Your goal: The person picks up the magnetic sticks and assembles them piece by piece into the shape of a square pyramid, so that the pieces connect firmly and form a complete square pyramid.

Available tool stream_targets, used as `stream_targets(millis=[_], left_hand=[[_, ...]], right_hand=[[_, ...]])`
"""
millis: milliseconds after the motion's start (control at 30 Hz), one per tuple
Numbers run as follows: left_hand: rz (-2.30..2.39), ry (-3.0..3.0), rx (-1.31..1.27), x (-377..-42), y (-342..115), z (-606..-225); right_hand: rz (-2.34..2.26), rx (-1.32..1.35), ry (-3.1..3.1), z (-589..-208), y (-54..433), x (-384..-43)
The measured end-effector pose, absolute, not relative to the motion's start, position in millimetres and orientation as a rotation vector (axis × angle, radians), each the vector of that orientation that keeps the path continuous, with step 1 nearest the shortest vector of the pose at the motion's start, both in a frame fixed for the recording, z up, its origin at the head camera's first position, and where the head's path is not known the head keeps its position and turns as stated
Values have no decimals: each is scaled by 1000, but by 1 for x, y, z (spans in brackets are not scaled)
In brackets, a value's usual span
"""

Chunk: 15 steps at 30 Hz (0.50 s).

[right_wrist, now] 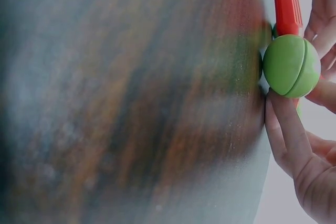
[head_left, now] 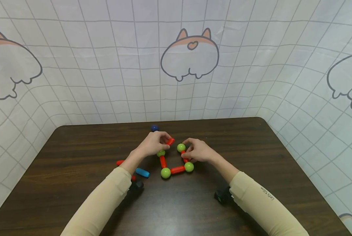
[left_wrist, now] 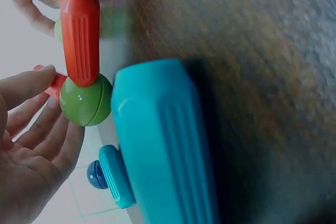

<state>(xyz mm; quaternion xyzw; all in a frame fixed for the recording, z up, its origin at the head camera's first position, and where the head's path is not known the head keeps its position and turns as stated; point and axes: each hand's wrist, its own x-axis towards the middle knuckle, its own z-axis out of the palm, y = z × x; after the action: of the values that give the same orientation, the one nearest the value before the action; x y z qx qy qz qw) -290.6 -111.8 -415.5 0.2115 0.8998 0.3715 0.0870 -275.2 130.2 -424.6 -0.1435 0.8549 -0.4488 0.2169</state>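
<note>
Between its thumb and fingers, my left hand (head_left: 153, 143) pinches a red rod (head_left: 170, 141) just above the table. In the left wrist view that red rod (left_wrist: 56, 85) shows beside a green ball (left_wrist: 86, 100); whether they touch is unclear. Below this hand is a U-shaped chain of green balls and red rods, with a front rod (head_left: 177, 170), a left rod (head_left: 163, 162) and a front-left ball (head_left: 165, 173). My right hand (head_left: 200, 150) grips the chain's right-side red rod (head_left: 185, 157), its fingers close to the far-right green ball (head_left: 181, 147). A nearer green ball (right_wrist: 291, 66) partly hides those fingers in the right wrist view.
Left of the chain lies a blue rod (head_left: 142, 172), with a red rod (head_left: 120, 162) partly behind the left forearm. A dark blue ball (head_left: 154, 128) is near the table's back edge, joined to another blue rod (left_wrist: 116, 177). A grid-patterned curtain (head_left: 120, 65) surrounds the dark wooden table (head_left: 176, 209).
</note>
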Motion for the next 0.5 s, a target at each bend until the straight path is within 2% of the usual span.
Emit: stream_targets(millis=[500], left_hand=[[948,2662,701,-294,-103,-416]], right_hand=[[-1259,-437,2356,-422,130,-272]])
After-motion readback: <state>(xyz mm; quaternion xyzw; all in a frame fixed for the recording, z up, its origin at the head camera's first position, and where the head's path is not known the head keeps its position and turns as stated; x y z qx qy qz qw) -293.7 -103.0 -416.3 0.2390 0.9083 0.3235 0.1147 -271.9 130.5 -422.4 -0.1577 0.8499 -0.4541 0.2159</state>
